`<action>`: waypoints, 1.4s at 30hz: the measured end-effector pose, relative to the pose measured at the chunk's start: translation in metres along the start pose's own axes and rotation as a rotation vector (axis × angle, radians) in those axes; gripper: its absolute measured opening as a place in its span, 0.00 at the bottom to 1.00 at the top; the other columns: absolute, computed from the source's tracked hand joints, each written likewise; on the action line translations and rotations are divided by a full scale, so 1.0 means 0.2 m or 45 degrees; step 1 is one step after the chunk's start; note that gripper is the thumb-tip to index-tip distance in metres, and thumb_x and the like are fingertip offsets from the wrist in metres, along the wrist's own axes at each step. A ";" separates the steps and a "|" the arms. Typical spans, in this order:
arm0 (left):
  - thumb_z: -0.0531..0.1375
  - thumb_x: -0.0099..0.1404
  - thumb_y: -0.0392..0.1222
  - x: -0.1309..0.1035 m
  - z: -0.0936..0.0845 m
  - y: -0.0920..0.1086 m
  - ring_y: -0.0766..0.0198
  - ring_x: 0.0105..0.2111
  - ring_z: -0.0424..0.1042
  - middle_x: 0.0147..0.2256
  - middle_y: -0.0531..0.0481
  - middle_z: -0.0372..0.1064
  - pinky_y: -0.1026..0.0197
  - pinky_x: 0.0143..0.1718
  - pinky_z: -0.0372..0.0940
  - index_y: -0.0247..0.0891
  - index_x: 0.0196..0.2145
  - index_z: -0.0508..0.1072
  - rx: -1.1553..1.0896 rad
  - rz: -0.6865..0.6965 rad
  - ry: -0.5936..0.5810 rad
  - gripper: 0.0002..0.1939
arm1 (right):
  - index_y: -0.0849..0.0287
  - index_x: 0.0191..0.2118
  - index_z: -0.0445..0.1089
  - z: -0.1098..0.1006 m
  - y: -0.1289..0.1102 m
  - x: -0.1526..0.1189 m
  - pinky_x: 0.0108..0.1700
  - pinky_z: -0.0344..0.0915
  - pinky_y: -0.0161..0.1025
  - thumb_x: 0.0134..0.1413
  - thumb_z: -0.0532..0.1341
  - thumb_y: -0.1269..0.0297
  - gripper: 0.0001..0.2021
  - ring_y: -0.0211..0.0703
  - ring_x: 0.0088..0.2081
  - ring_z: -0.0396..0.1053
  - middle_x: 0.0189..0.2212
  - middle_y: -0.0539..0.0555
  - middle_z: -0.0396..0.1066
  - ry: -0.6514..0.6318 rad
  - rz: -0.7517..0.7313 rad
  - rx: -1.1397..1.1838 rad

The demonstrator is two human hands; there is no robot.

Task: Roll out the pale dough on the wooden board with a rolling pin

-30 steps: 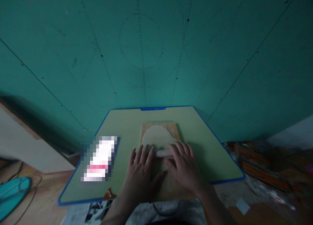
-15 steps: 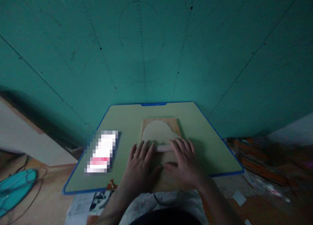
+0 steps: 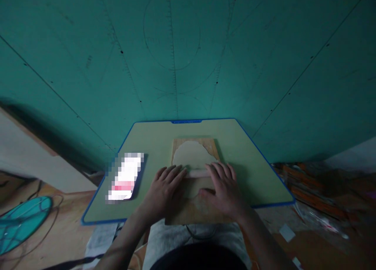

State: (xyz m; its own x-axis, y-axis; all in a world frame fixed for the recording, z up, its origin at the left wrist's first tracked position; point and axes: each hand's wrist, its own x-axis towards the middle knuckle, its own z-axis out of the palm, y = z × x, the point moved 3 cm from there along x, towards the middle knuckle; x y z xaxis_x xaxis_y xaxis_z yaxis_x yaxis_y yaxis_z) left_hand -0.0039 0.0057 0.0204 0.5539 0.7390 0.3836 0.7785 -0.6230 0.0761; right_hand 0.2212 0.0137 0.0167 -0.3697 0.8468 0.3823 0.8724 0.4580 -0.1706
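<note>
A flat, pale sheet of dough [image 3: 192,154] lies on a wooden board [image 3: 199,215]. Across it runs a light-coloured rolling pin [image 3: 198,173], its ends under my hands. My left hand [image 3: 166,187] rests on the pin's left end, with the fingers close together and bent over it. On the right end lies my right hand [image 3: 221,183], fingers over the pin and thumb pointing inward above the dough. Dough shows on both the far and near sides of the pin.
The board sits on a pale green table [image 3: 152,140] with a blue edge, against a green wall [image 3: 188,86]. A phone with a blurred screen [image 3: 126,178] lies at the left. Wood pieces [image 3: 308,191] and a turquoise round object [image 3: 26,223] are on the floor.
The view has shifted slightly. My left hand has moved a little left and its thumb is no longer visible near the middle; more of the board's near edge shows.
</note>
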 end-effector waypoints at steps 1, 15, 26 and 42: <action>0.55 0.70 0.36 0.00 0.00 0.00 0.48 0.61 0.65 0.62 0.38 0.67 0.42 0.61 0.61 0.41 0.70 0.56 -0.015 -0.006 -0.016 0.32 | 0.62 0.64 0.63 0.00 0.00 0.00 0.66 0.51 0.61 0.60 0.64 0.49 0.32 0.62 0.62 0.60 0.59 0.65 0.69 0.000 0.000 0.003; 0.59 0.70 0.46 -0.02 -0.02 0.03 0.42 0.63 0.61 0.65 0.36 0.62 0.38 0.58 0.65 0.40 0.71 0.55 -0.220 -0.067 0.007 0.35 | 0.60 0.63 0.64 0.00 -0.01 -0.01 0.66 0.51 0.60 0.61 0.63 0.52 0.29 0.60 0.61 0.61 0.57 0.64 0.70 0.035 0.006 0.005; 0.62 0.70 0.42 -0.04 0.02 0.01 0.43 0.63 0.62 0.65 0.36 0.63 0.38 0.57 0.67 0.42 0.71 0.56 -0.243 -0.063 0.044 0.35 | 0.59 0.62 0.64 0.00 -0.01 0.00 0.66 0.51 0.61 0.62 0.63 0.52 0.28 0.60 0.62 0.62 0.58 0.63 0.70 0.041 0.013 0.032; 0.60 0.68 0.42 -0.03 0.01 0.01 0.38 0.66 0.57 0.67 0.33 0.58 0.32 0.59 0.64 0.41 0.73 0.48 -0.233 -0.026 -0.024 0.41 | 0.63 0.66 0.61 0.01 0.01 0.01 0.65 0.52 0.62 0.62 0.63 0.49 0.33 0.63 0.63 0.60 0.60 0.66 0.68 -0.003 -0.023 -0.053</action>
State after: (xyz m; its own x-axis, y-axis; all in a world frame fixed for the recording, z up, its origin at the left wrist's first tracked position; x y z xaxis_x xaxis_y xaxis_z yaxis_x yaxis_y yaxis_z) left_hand -0.0061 0.0007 0.0161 0.5452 0.7558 0.3627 0.7240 -0.6426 0.2509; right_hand 0.2218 0.0169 0.0154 -0.3863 0.8390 0.3831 0.8781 0.4617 -0.1256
